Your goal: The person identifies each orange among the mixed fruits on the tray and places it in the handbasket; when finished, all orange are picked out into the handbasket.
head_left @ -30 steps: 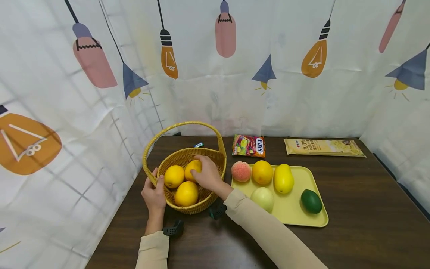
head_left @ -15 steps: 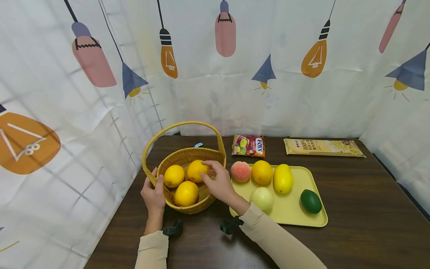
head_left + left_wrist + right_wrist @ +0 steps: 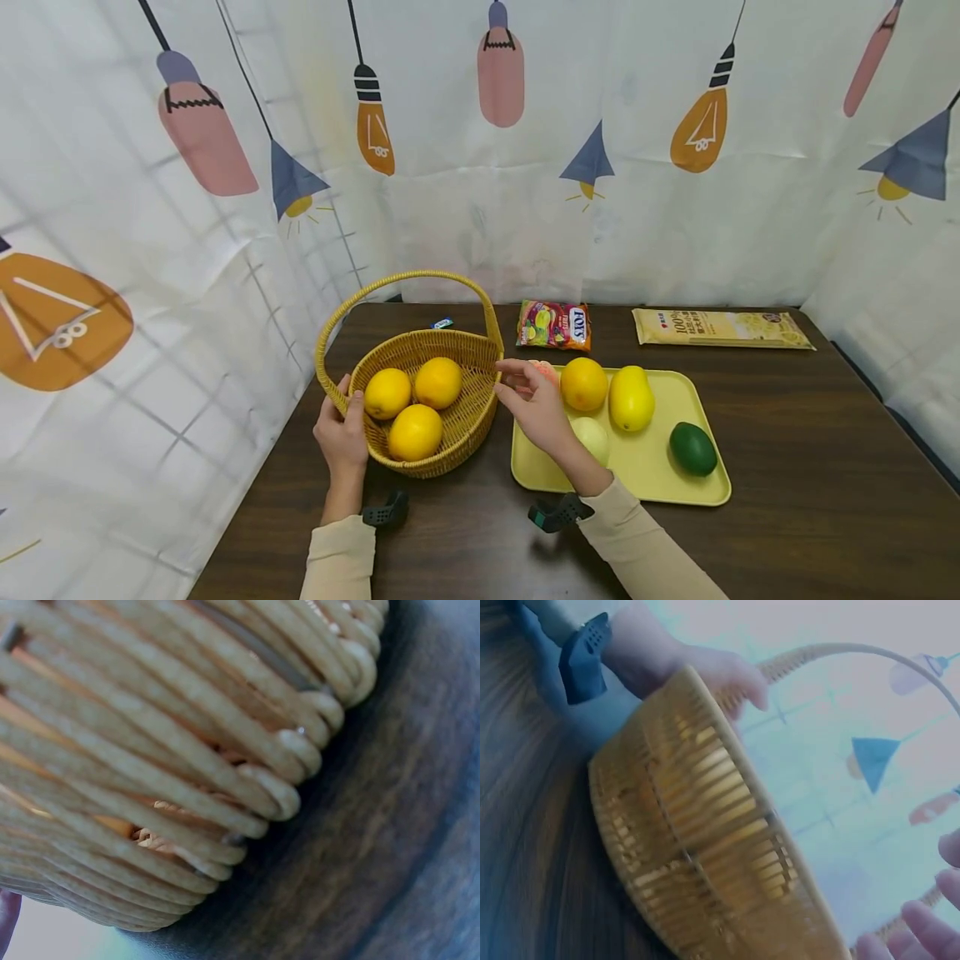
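Observation:
A yellow wicker basket with a tall arched handle stands on the left of the table. Inside it lie three yellow-orange fruits, among them a front orange and a right orange. At the basket's left side, my left hand grips the rim by the foot of the handle, thumb on the near side. Its weave fills most of the left wrist view. My right hand is beside the basket's right rim with loosely bent fingers and holds nothing; whether the fingertips touch the rim, I cannot tell. It partly covers a peach.
Right of the basket, a yellow tray bears an orange, a yellow oblong fruit, a pale green round fruit and a dark green avocado. Behind lie a candy bag, a long noodle packet and a small wrapped piece.
My right hand has let go of the right orange in the basket and moved right, out past the rim. My left hand stays on the basket.

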